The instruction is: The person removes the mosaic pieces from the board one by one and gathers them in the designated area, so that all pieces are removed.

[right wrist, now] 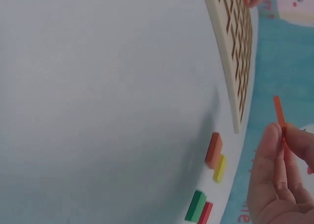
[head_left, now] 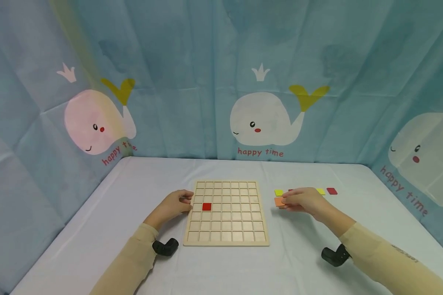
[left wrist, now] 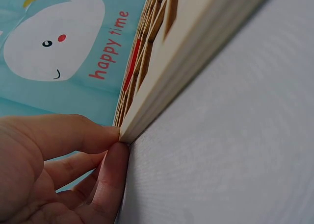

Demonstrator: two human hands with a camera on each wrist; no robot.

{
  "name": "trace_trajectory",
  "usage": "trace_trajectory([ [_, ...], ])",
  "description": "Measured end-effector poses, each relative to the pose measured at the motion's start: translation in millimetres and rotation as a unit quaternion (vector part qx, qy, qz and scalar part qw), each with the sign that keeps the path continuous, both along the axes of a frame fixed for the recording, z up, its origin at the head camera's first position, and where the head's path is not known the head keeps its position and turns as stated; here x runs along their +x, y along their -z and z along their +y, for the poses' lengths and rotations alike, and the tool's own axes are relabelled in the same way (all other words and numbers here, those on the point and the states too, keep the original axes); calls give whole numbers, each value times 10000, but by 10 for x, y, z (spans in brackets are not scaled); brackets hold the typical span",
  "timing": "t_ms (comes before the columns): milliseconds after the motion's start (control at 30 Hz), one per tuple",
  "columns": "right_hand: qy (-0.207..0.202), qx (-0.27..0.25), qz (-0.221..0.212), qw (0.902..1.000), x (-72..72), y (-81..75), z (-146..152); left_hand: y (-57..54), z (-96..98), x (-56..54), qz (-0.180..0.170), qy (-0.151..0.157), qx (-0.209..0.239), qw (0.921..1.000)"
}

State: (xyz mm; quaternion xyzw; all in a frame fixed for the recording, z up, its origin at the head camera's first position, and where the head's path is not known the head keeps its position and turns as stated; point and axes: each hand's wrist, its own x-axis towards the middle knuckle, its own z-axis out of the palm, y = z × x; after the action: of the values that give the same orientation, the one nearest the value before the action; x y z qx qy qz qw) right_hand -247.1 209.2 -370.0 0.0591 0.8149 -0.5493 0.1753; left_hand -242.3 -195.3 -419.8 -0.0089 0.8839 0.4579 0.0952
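A pale wooden grid board (head_left: 227,227) lies flat on the table, one red square tile (head_left: 206,207) in a cell toward its left side. At the board's left edge is my left hand (head_left: 171,208); in the left wrist view its thumb (left wrist: 93,135) and a finger pinch the rim. My right hand (head_left: 308,200), off the board's right side, pinches a thin orange square tile (right wrist: 279,111) between thumb and fingertips, raised above the table. Below it rest another orange tile (right wrist: 214,150), a yellow tile (right wrist: 220,169) and a green tile (right wrist: 196,206). The right hand hides part of this group in the head view.
More tiles lie in a row at the right, among them a yellow tile (head_left: 320,191) and a red tile (head_left: 332,191). White cloth (head_left: 229,270) covers the table. A blue whale-print curtain (head_left: 192,114) stands behind it and along both sides.
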Motion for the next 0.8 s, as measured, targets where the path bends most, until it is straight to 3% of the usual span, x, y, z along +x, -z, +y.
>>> trace_trajectory([
  [800, 41, 74, -113, 9999, -1, -63, 454, 0, 5, 1, 14, 2, -19, 10000],
])
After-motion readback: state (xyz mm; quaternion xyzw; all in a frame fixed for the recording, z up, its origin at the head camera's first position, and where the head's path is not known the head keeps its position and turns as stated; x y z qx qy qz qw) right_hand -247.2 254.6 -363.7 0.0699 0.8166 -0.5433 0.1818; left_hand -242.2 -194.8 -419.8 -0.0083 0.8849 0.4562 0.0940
